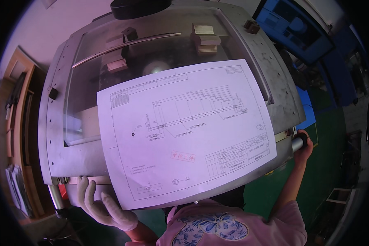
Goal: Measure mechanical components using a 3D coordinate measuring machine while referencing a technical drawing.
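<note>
My left hand [104,205], in a white glove, is at the front left edge of the metal stage [55,156]. Its fingers are apart and hold nothing, close beside the lower left corner of a paper drawing [160,156]. At the right side, my bare right hand [304,148] is closed round a black knob [301,137] on a metal spindle. The printed sheet lies across the near half of the stage's glass plate [80,119]. Beyond it, a thin metal shaft [127,46] lies aslant by a dark block [129,35] on the glass.
A stepped metal block [206,39] stands farther right on the glass. Over the far edge hangs a round black part [140,8]. Small dark blocks sit on the stage frame. A wooden shelf [26,98] is at left, a monitor [293,28] at the far right.
</note>
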`<state>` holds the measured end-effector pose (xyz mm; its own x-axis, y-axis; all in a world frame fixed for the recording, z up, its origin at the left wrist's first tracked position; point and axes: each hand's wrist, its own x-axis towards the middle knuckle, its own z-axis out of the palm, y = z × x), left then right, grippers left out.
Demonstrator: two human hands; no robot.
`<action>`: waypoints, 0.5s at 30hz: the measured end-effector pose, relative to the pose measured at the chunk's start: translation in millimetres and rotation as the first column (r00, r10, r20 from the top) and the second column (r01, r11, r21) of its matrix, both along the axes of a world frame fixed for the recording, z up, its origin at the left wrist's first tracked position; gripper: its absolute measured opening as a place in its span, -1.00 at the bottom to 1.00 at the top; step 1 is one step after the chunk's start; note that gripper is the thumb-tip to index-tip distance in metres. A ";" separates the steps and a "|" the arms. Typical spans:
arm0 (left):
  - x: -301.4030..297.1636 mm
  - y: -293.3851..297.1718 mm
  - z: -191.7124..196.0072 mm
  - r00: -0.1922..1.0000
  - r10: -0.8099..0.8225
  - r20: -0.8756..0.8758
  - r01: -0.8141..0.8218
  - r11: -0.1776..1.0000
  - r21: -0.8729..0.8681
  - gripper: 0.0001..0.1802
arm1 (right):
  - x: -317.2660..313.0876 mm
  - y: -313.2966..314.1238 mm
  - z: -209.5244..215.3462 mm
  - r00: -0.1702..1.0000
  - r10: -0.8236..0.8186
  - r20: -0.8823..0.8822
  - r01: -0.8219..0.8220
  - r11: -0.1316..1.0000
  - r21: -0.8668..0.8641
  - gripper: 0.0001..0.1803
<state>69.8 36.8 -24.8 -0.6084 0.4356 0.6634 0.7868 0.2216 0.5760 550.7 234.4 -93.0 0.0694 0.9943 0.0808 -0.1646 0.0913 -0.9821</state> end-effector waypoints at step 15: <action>-0.7 0.1 -0.3 0.999 0.027 -0.018 -0.027 0.999 -0.024 -0.64 | -5.7 -0.7 1.6 1.000 0.001 0.028 -0.002 1.000 0.031 -0.49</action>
